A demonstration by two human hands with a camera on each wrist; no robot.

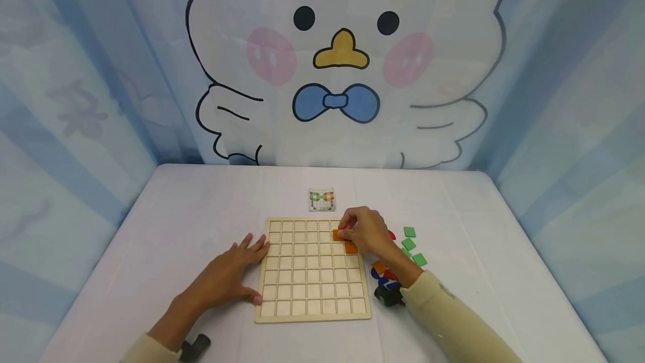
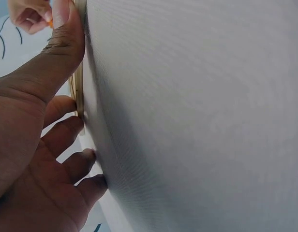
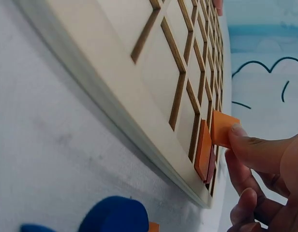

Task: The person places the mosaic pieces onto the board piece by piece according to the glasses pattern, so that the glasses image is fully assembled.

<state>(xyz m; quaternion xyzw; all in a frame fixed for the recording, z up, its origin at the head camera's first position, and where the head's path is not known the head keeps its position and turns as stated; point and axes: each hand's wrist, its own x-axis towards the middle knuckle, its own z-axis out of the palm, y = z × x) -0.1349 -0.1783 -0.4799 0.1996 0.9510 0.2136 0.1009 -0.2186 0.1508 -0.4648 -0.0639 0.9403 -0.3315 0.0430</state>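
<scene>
A pale wooden grid board (image 1: 312, 317) lies flat on the white table. My right hand (image 1: 367, 232) pinches an orange square tile (image 3: 222, 128) between thumb and finger, over the board's far right cells. An orange tile (image 3: 203, 151) sits in a cell at the right edge, with a darker red piece (image 3: 211, 165) just beyond it in the right wrist view. My left hand (image 1: 229, 273) rests at the board's left edge, fingers spread, thumb (image 2: 67, 43) against the side near the front corner.
Behind the board lies a small pattern card (image 1: 321, 199). Right of the board are several green tiles (image 1: 419, 260), a loose orange tile (image 1: 379, 267) and blue pieces (image 3: 115, 215), partly hidden by my right forearm. A printed curtain (image 1: 337, 144) stands behind the table.
</scene>
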